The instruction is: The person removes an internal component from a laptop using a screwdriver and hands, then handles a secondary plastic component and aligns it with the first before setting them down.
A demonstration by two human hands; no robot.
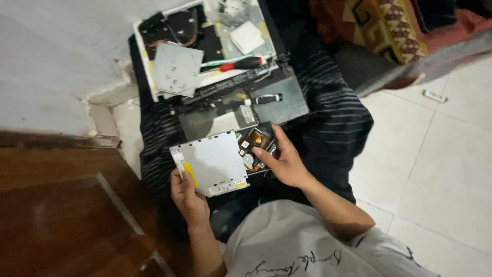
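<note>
While the left hand (187, 197) clamps the near corner of the flat silver optical drive (212, 163), thumb on top and fingers curled beneath, the right hand (284, 163) grips its exposed right end, fingertips (259, 152) pressing on the bare circuitry there. The drive hovers over the lap, on striped dark fabric (328, 118). Just beyond it lies an opened laptop (215, 56), its thin metal plate (176, 69) loose on top. A red-handled screwdriver (241, 64) rests across it, a black-handled one (264, 98) nearer. Pale glossy tiles (435, 154) at right.
</note>
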